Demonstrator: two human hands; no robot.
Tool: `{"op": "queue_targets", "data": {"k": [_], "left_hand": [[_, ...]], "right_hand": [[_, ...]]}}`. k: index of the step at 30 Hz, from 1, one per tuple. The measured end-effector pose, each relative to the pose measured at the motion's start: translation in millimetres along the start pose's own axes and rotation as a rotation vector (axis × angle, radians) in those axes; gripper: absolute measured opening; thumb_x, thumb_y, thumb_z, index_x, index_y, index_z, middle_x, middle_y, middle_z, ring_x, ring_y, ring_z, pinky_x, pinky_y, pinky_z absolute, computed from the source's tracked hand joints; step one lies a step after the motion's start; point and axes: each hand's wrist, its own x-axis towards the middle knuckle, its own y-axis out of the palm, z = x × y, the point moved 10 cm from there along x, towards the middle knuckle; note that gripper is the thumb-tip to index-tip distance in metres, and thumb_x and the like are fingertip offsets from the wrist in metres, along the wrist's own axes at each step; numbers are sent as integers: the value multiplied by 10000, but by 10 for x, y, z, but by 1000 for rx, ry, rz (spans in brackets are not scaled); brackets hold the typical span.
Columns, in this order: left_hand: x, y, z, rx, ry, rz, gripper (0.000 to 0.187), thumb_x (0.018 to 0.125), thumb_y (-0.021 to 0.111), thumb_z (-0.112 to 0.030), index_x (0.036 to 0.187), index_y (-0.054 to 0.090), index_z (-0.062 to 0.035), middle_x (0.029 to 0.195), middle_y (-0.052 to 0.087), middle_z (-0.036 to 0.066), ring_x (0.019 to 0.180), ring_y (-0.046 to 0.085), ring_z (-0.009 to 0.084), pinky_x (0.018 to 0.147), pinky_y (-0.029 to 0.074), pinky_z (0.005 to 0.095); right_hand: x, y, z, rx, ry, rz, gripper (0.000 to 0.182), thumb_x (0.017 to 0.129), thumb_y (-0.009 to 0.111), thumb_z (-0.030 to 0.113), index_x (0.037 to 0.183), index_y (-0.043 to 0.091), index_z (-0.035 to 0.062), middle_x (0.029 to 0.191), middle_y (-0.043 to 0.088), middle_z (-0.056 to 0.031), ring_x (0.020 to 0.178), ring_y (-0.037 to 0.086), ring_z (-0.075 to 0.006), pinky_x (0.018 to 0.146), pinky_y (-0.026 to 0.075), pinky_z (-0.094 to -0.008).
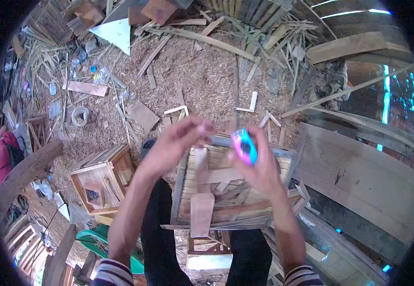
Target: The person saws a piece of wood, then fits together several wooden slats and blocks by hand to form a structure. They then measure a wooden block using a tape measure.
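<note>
My right hand (259, 164) is closed round a small pink and blue tape measure (244, 146), above the far edge of a slatted wooden tray (181, 190). My left hand (181, 143) is raised over the tray's far left corner, its fingers pinched and blurred; what they hold, if anything, cannot be made out. A grey strip (220, 141) shows between my hands. Flat wood pieces lie in the tray, one of them a short board (202, 209) that overlaps the near edge.
A wooden crate (114, 190) stands at the left, near a green plastic item (92, 243). Large boards (359, 176) lie at the right. Wood shavings (192, 71), offcuts and a roll of tape (80, 116) are on the ground ahead.
</note>
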Motion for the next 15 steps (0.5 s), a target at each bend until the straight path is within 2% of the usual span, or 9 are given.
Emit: {"op": "queue_targets", "data": {"k": [2,5,7,8,9,10,13,15], "left_hand": [[-371,309,147,82,36,-23,275,945,517,-179,1161,547,-11,1084,609,72,975,588,166,843,471,293],[-846,797,529,179,16,-97,301,907,582,-127,1173,533,5,1082,605,78,957,586,155,843,465,289],[-1066,1149,560,310,61,-106,336,878,613,-111,1174,522,18,1074,602,109,966,586,179,864,461,317],[-1119,1301,577,526,55,-72,364,855,631,-101,1180,519,19,1073,592,151,989,583,229,885,453,337],[-1193,1442,525,524,106,-82,348,854,624,-94,1172,533,13,1089,583,179,1030,573,283,904,448,361],[-1237,1562,606,515,168,-26,341,852,627,-94,1163,540,14,1094,581,182,1048,567,294,910,447,369],[-1364,1760,718,436,269,29,327,844,637,-73,1145,552,19,1103,581,187,1079,562,308,921,449,379],[-1434,1823,886,458,228,13,316,843,638,-59,1140,557,15,1093,584,183,1068,569,300,910,457,371]], "right_hand": [[-523,-47,-268,51,8,9,519,777,711,184,1186,436,22,1007,582,-116,919,575,-172,803,463,-327],[-1142,-75,-616,37,31,-66,501,753,717,135,1168,459,22,1016,592,-128,916,596,-196,794,473,-329],[-1436,-102,-697,-69,-96,-79,502,721,723,103,1155,484,25,1037,595,-151,942,603,-223,815,475,-337],[-1542,-124,-768,-68,-118,-82,502,721,723,103,1155,484,25,1037,595,-151,942,603,-223,815,475,-337],[-1651,-136,-758,-119,-198,-64,534,700,723,100,1172,484,32,1067,588,-171,978,593,-287,842,468,-378],[-1753,-132,-728,-168,-288,-44,567,678,722,97,1190,484,39,1097,581,-191,1014,582,-350,869,460,-419],[-1991,-130,-915,44,-428,-146,623,627,742,75,1180,459,21,1100,573,-206,969,582,-384,876,449,-452],[-2073,-101,-954,-13,-496,-115,640,616,757,84,1176,452,19,1086,573,-206,950,587,-379,868,450,-464]]}}
